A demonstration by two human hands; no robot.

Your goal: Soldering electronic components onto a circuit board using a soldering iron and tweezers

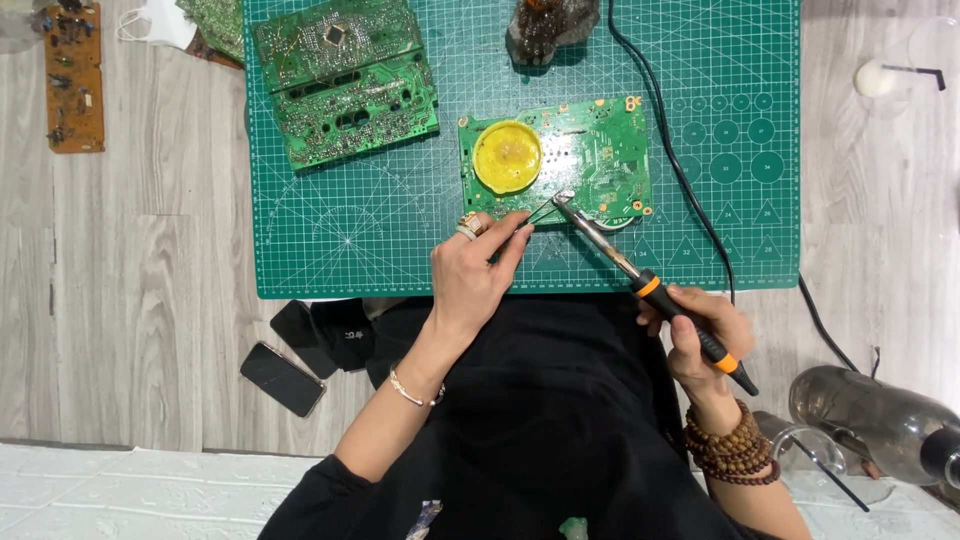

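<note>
A green circuit board [600,150] lies on the green cutting mat [400,230], with a round yellow tin [507,156] resting on its left part. My right hand [700,335] grips a black and orange soldering iron [650,285]; its metal tip touches the board's near edge. My left hand [480,270], wearing rings and a bracelet, pinches thin tweezers [540,210] whose points meet the iron's tip at the board.
Two more green boards [345,80] lie stacked at the mat's far left. A brown board [73,75] sits on the wooden table at far left. Two dark phones [283,378] lie near the edge. The iron's black cable [690,190] crosses the mat. A clear bottle [880,420] lies at right.
</note>
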